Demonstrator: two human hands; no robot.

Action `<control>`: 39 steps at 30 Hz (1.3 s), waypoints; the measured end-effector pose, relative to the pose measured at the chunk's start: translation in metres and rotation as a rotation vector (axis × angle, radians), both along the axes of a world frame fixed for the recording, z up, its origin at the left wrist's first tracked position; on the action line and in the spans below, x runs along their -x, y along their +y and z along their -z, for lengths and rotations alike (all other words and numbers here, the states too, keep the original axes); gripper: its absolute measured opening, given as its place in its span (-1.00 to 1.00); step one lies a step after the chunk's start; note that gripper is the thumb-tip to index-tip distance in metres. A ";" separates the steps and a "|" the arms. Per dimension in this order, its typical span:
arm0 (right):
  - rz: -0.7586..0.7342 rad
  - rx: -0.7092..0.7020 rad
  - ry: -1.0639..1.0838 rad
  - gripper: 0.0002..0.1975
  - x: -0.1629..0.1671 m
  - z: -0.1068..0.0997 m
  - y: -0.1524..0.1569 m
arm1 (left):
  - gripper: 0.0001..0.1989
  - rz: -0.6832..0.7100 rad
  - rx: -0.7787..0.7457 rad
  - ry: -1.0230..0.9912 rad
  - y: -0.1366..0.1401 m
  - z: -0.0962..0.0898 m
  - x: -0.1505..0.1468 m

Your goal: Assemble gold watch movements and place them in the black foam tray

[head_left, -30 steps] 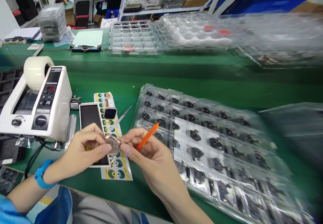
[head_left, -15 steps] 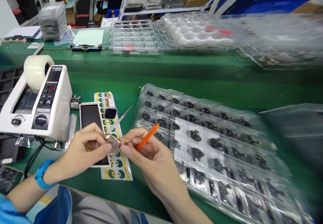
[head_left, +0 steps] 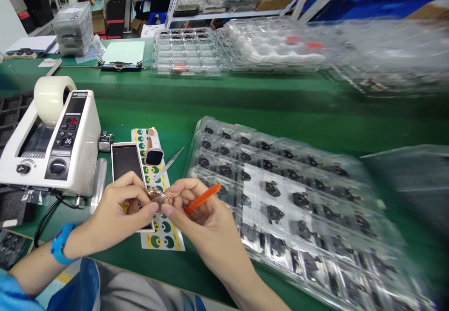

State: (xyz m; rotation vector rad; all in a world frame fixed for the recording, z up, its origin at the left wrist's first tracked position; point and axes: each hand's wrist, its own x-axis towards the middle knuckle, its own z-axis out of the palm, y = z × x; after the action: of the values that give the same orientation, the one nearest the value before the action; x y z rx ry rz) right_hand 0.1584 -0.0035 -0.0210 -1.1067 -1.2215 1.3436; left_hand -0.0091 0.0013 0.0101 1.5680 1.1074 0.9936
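Note:
A round, shiny rose-gold watch case [head_left: 157,197] is held between my two hands above a white-framed black tray [head_left: 125,155]. My left hand [head_left: 121,206] pinches its left side with thumb and forefinger. At its right edge, the thumb and fingertips of my right hand [head_left: 206,220] are closed on it. A flat orange stick [head_left: 204,198] also lies in my right hand, its tip pointing up and right. Something small and yellow shows behind the left fingers, too hidden to name. Beyond the hands lie a square smartwatch [head_left: 154,157] and a pointed silver tool [head_left: 170,162].
A sheet of yellow and green stickers [head_left: 164,241] lies under the hands. On the left stands a tape dispenser [head_left: 82,147]. Clear plastic trays of black parts [head_left: 273,189] fill the right side; more clear trays [head_left: 189,51] line the back shelf.
The watch case has tilted, so its face shows more edge-on. My right hand has shifted slightly left, and the orange stick lies a little flatter and lower.

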 end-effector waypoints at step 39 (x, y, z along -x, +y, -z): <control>-0.176 0.168 0.250 -0.62 -0.006 -0.007 0.009 | -0.60 0.131 -0.189 0.219 0.001 0.001 0.006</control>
State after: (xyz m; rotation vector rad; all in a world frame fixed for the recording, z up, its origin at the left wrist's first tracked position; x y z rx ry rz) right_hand 0.1641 0.0059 -0.0143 -0.9273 -1.0553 1.6899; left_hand -0.0151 0.0024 0.0095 1.9139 1.0657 0.8736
